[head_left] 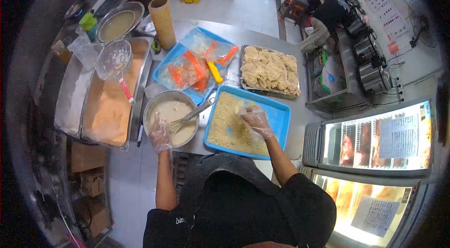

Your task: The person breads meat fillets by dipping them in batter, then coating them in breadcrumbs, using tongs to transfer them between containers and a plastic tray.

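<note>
My left hand [160,134], in a clear plastic glove, is at the left rim of a metal bowl [148,107] of pale batter; its fingers are too blurred to read. A wire whisk [190,116] leans in the bowl, its handle over the right rim. Over the crumbs [229,124] in a blue tray [280,128] is my gloved right hand [255,119], its fingers bent down toward them; whether it holds anything is hidden. Behind that tray, a metal tray [273,92] holds several crumb-coated pieces [268,67].
A second blue tray [161,66] carries plastic bags [185,70] and a yellow-handled tool [215,73]. At left are bins of white powder [72,96] and orange powder [110,119], with a strainer [115,60]. A wooden cylinder [162,23] stands behind. Lit fridges [375,140] are at right.
</note>
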Demonstrator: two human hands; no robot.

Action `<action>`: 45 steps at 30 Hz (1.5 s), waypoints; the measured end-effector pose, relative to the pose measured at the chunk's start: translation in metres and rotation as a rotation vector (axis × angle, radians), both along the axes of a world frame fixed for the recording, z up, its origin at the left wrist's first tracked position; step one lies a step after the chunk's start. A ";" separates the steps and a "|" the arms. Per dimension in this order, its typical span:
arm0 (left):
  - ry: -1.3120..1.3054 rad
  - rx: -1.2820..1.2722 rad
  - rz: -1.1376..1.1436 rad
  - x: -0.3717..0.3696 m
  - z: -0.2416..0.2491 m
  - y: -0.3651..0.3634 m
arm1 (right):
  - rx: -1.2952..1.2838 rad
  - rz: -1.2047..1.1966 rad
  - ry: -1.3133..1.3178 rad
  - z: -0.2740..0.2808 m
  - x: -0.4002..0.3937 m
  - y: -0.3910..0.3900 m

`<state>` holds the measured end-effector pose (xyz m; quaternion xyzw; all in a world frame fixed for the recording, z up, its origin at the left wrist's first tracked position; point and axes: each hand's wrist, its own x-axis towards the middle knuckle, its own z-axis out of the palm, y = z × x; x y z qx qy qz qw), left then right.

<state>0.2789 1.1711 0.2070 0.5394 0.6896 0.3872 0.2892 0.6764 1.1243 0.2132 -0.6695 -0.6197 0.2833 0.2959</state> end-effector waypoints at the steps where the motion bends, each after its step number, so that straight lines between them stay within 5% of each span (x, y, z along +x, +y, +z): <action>1: -0.009 -0.033 0.022 -0.001 -0.001 -0.001 | 0.088 0.018 -0.133 -0.008 -0.003 -0.006; 4: 0.075 -0.130 0.038 -0.002 0.002 -0.003 | 0.362 -0.011 -0.581 -0.026 -0.015 -0.029; 11: 0.118 -0.071 -0.017 0.002 0.008 -0.003 | 0.162 -0.179 -0.425 -0.136 0.010 -0.034; 15: -0.024 -0.053 -0.018 0.005 0.020 -0.006 | -0.027 -0.129 -0.297 -0.095 0.006 0.000; 17: 0.010 -0.002 -0.038 -0.009 -0.015 -0.001 | 0.048 -0.103 -0.284 -0.087 0.001 0.032; 19: -0.002 0.112 -0.006 -0.011 -0.041 0.003 | 0.054 -0.120 -0.284 -0.154 0.008 0.068; 20: -0.033 0.198 0.042 -0.010 -0.045 0.004 | 0.059 -0.116 -0.319 -0.153 0.000 0.079; 23: 0.084 -0.131 -0.021 -0.007 -0.006 0.002 | 0.128 -0.031 -0.437 -0.101 -0.048 0.075; 27: 0.019 0.014 0.018 0.001 0.000 -0.003 | 0.098 0.165 -0.529 -0.067 -0.083 0.028; 29: -0.007 -0.095 0.072 -0.001 -0.001 -0.005 | 0.236 0.165 -0.567 -0.079 -0.082 0.010; 32: 0.001 0.049 0.036 -0.011 -0.031 -0.001 | -0.042 0.114 -0.586 -0.054 -0.086 0.014; 33: 0.003 0.009 0.061 -0.002 -0.008 -0.002 | 0.239 0.105 -0.645 -0.110 -0.066 0.019; 36: 0.066 0.034 0.021 -0.016 -0.043 0.002 | 0.080 0.048 -0.673 -0.074 -0.073 0.036; 39: -0.081 0.148 0.044 0.009 0.002 0.002 | 0.176 0.057 -0.635 -0.086 -0.065 0.039; 42: 0.105 -0.102 0.040 0.005 0.009 0.002 | 0.072 0.050 -0.564 -0.066 -0.079 0.042; 43: -0.021 0.109 0.002 0.004 0.001 0.002 | 0.039 0.050 -0.584 -0.068 -0.082 0.037; 45: 0.049 0.114 -0.001 0.002 -0.005 0.005 | 0.002 0.063 -0.646 -0.071 -0.079 0.045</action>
